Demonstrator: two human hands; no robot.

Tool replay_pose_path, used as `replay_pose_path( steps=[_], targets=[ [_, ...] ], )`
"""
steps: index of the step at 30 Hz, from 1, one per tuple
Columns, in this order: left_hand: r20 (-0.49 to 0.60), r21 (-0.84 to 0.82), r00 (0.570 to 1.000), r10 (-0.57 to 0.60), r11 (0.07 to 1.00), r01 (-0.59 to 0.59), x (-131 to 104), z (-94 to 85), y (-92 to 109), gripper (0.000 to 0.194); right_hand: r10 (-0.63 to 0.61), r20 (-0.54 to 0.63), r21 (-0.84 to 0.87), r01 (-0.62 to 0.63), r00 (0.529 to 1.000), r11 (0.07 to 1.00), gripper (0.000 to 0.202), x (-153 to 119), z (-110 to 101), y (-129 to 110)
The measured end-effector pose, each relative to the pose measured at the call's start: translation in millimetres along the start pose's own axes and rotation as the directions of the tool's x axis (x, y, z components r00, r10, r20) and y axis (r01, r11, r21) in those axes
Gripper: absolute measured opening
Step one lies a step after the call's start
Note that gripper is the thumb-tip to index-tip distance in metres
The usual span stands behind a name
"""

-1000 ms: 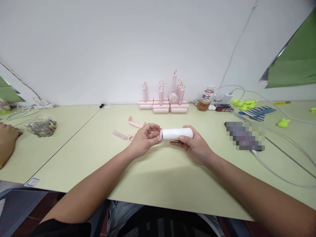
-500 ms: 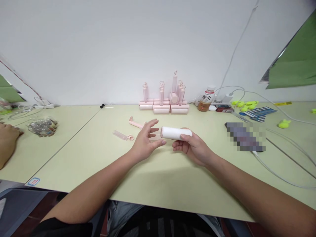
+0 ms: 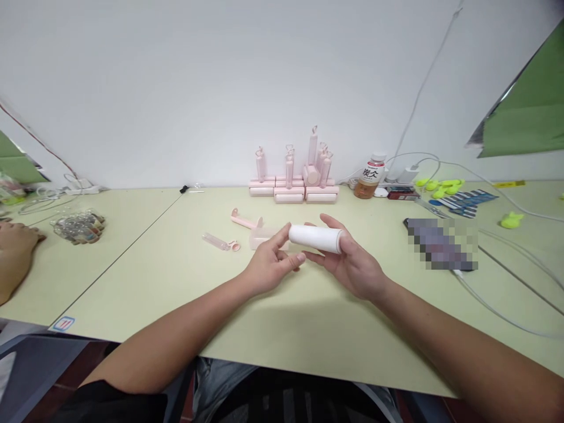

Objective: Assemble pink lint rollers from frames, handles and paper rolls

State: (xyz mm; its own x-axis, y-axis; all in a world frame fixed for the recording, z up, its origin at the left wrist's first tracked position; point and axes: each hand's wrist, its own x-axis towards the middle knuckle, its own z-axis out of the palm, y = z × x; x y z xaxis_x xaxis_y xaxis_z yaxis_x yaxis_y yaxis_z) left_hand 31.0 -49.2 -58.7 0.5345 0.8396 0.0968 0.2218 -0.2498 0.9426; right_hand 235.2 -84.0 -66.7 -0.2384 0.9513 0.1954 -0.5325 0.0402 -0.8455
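A white roll [image 3: 315, 238] lies level in the air above the table. My right hand [image 3: 359, 267] holds its right end against the palm, some fingers behind it. At its left end, my left hand [image 3: 271, 264] touches the roll with a forefinger, thumb apart below, fingers spread. Behind my left hand rests a clear pinkish cover [image 3: 259, 238]. Farther back is a pink handle piece [image 3: 245, 221] with curved ends. To the left lie a clear tube [image 3: 214, 240] and a small pink ring piece [image 3: 233, 245].
Pink rollers [image 3: 289, 195] stand stacked by the wall, beside a labelled bottle [image 3: 369, 176]. At right are a phone [image 3: 440, 244], cables and yellow-green pieces [image 3: 511, 220]. At left are a wrapped bundle [image 3: 79, 226] and another person's hand [image 3: 17, 252].
The roll has turned in my right hand, and its pink-rimmed end no longer faces left. My left hand has come to the roll's left end, uncovering more of the clear cover.
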Motion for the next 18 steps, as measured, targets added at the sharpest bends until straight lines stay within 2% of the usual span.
replay_pose_path(
  steps=[3, 5, 8, 10, 11, 14, 16, 17, 18],
  targets=[
    [0.109, 0.104, 0.993, 0.054, 0.992, -0.066, -2.4, 3.6, 0.9, 0.081, -0.015, 0.056, -0.056, 0.018, 0.998, 0.998, 0.059, -1.9, -1.2, 4.3],
    [0.1, 0.211, 0.989, 0.109, 0.969, -0.129, -1.0, 3.2, 1.1, 0.071, -0.026, 0.042, -0.094, 0.03, 0.999, 0.995, 0.054, -1.1, -1.3, 5.4],
    [-0.036, 0.374, 0.976, 0.213, 0.909, -0.185, 10.4, -13.3, -1.0, 0.051, -0.046, -0.019, -0.151, 0.043, 0.999, 0.988, 0.044, 2.2, -0.8, 4.1],
    [-0.182, 0.489, 0.945, 0.273, 0.858, -0.154, 24.6, -39.2, -3.9, 0.039, -0.062, -0.07, -0.18, 0.049, 0.996, 0.982, 0.041, 4.1, -0.3, 2.9],
    [-0.256, 0.548, 0.927, 0.274, 0.831, -0.094, 33.1, -56.1, -5.8, 0.035, -0.067, -0.095, -0.191, 0.048, 0.993, 0.98, 0.04, 4.6, 0.1, 2.4],
    [-0.517, 0.647, 0.839, 0.171, 0.719, 0.252, 59.7, -111.3, -14.6, 0.033, -0.062, -0.162, -0.202, 0.029, 0.985, 0.979, 0.039, 4.5, 2.2, 1.9],
    [-0.592, 0.625, 0.806, -0.027, 0.616, 0.479, 74.4, -140.0, -24.4, 0.043, -0.046, -0.195, -0.191, 0.009, 0.98, 0.982, 0.04, 3.9, 3.5, 2.0],
    [-0.592, 0.598, 0.795, -0.133, 0.589, 0.544, 80.2, -149.1, -30.4, 0.046, -0.041, -0.207, -0.182, 0.003, 0.978, 0.983, 0.042, 3.8, 3.9, 2.0],
    [-0.582, 0.586, 0.793, -0.18, 0.583, 0.563, 84.9, -154.6, -36.7, 0.044, -0.039, -0.217, -0.174, 0.001, 0.975, 0.985, 0.043, 3.8, 3.9, 2.0]
  ],
)
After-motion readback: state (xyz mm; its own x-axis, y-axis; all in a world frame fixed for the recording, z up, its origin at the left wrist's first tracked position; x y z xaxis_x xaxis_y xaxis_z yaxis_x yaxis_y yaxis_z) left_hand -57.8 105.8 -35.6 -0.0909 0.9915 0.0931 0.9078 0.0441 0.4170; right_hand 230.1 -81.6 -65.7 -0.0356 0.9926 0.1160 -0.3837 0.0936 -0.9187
